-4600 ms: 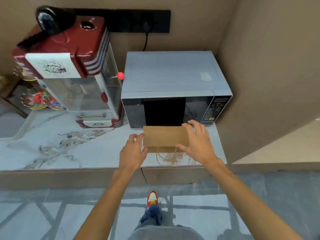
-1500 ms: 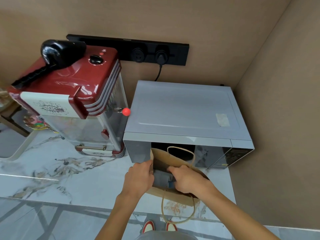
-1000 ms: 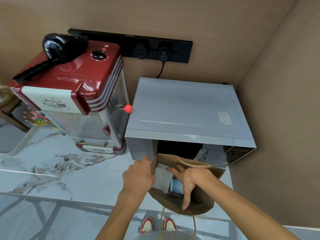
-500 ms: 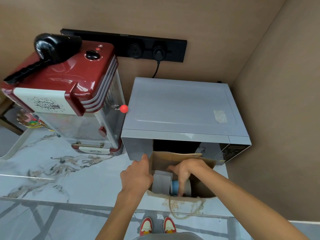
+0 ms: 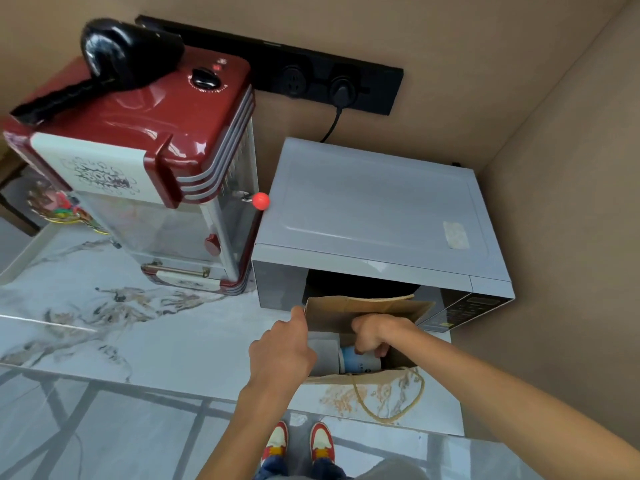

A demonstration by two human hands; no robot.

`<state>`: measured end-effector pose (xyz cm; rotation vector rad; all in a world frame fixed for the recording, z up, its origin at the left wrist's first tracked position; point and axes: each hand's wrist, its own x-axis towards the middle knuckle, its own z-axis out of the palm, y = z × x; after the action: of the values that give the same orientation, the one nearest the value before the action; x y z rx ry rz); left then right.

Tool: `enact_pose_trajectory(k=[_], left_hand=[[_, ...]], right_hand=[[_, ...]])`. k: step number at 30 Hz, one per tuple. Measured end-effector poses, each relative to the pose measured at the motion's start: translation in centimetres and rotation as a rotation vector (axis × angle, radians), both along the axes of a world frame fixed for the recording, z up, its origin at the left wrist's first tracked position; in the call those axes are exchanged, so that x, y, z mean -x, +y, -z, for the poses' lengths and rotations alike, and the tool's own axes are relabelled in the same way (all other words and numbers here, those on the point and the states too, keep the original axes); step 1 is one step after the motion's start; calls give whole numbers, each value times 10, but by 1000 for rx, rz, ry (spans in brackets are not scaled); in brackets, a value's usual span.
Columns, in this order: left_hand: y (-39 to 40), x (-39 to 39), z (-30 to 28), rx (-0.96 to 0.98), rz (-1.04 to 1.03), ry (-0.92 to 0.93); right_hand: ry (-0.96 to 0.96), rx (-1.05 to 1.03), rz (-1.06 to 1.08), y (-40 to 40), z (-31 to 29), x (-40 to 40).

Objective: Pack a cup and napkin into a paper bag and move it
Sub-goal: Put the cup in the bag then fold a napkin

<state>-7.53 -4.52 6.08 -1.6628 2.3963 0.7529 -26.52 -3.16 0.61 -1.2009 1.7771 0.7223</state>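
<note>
A brown paper bag (image 5: pixel 367 308) stands open on the marble counter just in front of the microwave. My left hand (image 5: pixel 282 348) grips the bag's left edge and holds it open. My right hand (image 5: pixel 374 332) is down inside the bag, fingers closed on a blue and white cup (image 5: pixel 358 363) that lies on its side. A white napkin (image 5: pixel 325 349) sits inside the bag to the left of the cup. The bag's twine handle (image 5: pixel 388 398) droops over the counter's front edge.
A grey microwave (image 5: pixel 377 209) stands right behind the bag, against the right wall. A red popcorn machine (image 5: pixel 145 161) sits to the left of it. The marble counter (image 5: pixel 121 327) stretches left. My shoes (image 5: pixel 301 441) show on the floor below.
My right hand has curled deeper into the bag around the cup. The bag has settled upright on the counter, its mouth held open; my left hand keeps its hold on the edge.
</note>
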Motion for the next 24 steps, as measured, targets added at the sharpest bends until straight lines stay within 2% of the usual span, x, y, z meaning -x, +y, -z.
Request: enact_pose_trajectory(k=[8,11,15,24], left_hand=[[0,-4,2,-33,-6,87],[0,-4,3,-30,-13,100],[1,-4,5,-35,-24,118],[2,-4,8,-56,-63,122]], right_hand=[[-90,1,-83,-16,19,-29],[-23,46,-123,-19,26,-43],[102,208,-271,-12,40,-59],[293,117,-492,-9,63,-55]])
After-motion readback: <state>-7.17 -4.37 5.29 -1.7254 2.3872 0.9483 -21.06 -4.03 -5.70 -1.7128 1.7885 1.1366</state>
